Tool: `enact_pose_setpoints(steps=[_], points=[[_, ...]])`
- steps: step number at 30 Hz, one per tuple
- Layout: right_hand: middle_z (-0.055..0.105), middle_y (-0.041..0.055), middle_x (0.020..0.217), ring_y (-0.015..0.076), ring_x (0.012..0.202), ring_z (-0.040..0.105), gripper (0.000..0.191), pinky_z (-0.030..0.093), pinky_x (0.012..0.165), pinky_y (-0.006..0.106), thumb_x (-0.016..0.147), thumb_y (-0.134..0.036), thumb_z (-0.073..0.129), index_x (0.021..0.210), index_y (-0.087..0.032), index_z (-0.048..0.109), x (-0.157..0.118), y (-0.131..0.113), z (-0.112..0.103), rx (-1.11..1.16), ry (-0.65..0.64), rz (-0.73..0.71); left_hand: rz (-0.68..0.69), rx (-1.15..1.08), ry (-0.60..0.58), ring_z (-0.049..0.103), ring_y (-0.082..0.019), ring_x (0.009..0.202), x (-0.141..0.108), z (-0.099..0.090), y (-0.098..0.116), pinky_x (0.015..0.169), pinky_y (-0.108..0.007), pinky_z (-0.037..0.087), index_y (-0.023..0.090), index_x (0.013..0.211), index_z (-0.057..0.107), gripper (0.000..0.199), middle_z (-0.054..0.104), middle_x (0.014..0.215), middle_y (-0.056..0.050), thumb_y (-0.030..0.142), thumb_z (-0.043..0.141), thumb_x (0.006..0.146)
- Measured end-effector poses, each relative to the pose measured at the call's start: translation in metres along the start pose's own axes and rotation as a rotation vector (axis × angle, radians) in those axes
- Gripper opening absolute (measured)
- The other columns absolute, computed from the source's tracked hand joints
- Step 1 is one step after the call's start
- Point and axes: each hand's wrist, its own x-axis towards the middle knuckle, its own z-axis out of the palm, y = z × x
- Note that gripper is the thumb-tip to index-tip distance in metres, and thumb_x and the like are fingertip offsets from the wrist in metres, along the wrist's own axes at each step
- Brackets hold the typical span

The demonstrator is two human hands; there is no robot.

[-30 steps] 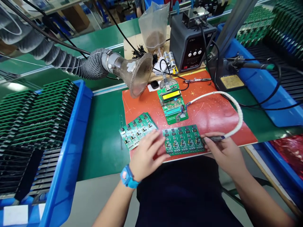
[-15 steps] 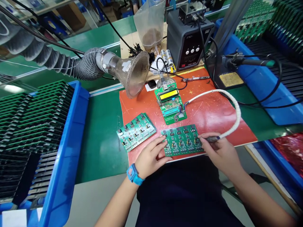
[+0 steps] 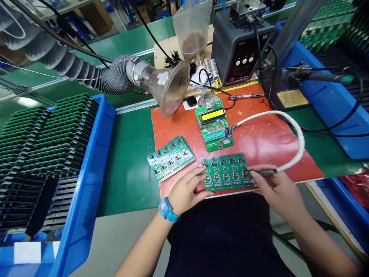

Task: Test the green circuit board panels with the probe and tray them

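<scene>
A green circuit board [image 3: 227, 177] with a row of small digit displays lies flat in front of me on an orange-red mat [image 3: 178, 125]. My left hand [image 3: 190, 190] grips its left edge, fingertips on the upper corner and thumb by the lower edge. In my right hand [image 3: 275, 188] is a dark pen-like probe [image 3: 266, 172], pinched between thumb and fingers. Its tip meets the right edge of the board; the exact contact is too small to tell. A white sleeved cable [image 3: 298, 144] loops from the probe to a programmer board [image 3: 215, 129] with a lit yellow screen.
A stack of similar boards [image 3: 171, 157] lies left of the held one. Blue bins [image 3: 95, 161] of racked boards flank me. A fume extractor funnel [image 3: 175, 90] overhangs the mat. Behind stand a soldering station [image 3: 242, 50], a plastic bag [image 3: 191, 34], and tweezers [image 3: 246, 96].
The whole view has shifted, so things appear slightly farther right. The board's rightmost display showed bright characters before and now looks like its neighbours. Both hands keep their holds.
</scene>
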Motion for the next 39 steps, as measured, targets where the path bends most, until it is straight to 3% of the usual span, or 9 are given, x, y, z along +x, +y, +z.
enact_pose_setpoints(steps=[11,16,20,30,35,39], points=[[0.071,0.0064,0.082,0.0203,0.064,0.069,0.03,0.06,0.056,0.032,0.084,-0.05,0.064,0.095,-0.022,0.065,0.001,-0.001,0.0,0.002,0.003,-0.006,-0.034,-0.032,-0.005,0.059,-0.026,0.125,-0.002,0.002,0.0,0.102,-0.042,0.054,0.016,0.123,0.055,0.053,0.06,0.131,-0.018,0.044,0.072,0.082],[0.071,0.0068,0.082,0.0189,0.062,0.068,0.032,0.06,0.057,0.031,0.084,-0.051,0.063,0.095,-0.021,0.065,0.002,-0.001,-0.001,-0.005,-0.001,-0.006,-0.061,0.085,-0.174,0.054,-0.029,0.127,0.004,-0.003,0.005,0.103,-0.048,0.051,0.022,0.143,0.04,0.062,0.051,0.138,-0.017,0.047,0.06,0.09],[0.071,0.0072,0.083,0.0197,0.065,0.069,0.035,0.06,0.059,0.031,0.084,-0.052,0.063,0.097,-0.02,0.064,0.001,0.001,-0.002,0.004,-0.015,0.023,-0.034,0.177,-0.28,0.051,-0.032,0.126,0.008,-0.004,0.007,0.1,-0.051,0.05,0.025,0.141,0.047,0.051,0.041,0.145,-0.018,0.046,0.052,0.094],[0.07,0.0076,0.085,0.0194,0.066,0.069,0.036,0.059,0.059,0.03,0.082,-0.053,0.064,0.097,-0.02,0.063,0.003,0.001,-0.003,0.01,-0.033,0.089,-0.025,0.132,-0.228,0.052,-0.027,0.121,0.006,-0.003,0.005,0.099,-0.045,0.051,0.022,0.134,0.052,0.047,0.043,0.144,-0.016,0.047,0.052,0.095],[0.07,0.0079,0.085,0.0201,0.068,0.069,0.037,0.058,0.058,0.03,0.082,-0.054,0.063,0.098,-0.021,0.063,0.004,0.002,-0.002,0.004,-0.042,0.106,-0.055,0.099,-0.22,0.044,-0.027,0.13,0.008,-0.006,0.009,0.108,-0.045,0.043,0.016,0.144,0.038,0.059,0.046,0.142,-0.016,0.044,0.054,0.094],[0.07,0.0084,0.087,0.02,0.069,0.069,0.039,0.058,0.059,0.029,0.082,-0.055,0.063,0.098,-0.021,0.063,0.003,0.002,-0.002,0.007,-0.037,0.104,-0.092,0.165,-0.253,0.046,-0.03,0.124,0.015,-0.002,0.023,0.102,-0.049,0.045,0.028,0.145,0.039,0.064,0.039,0.143,-0.014,0.051,0.059,0.09]])
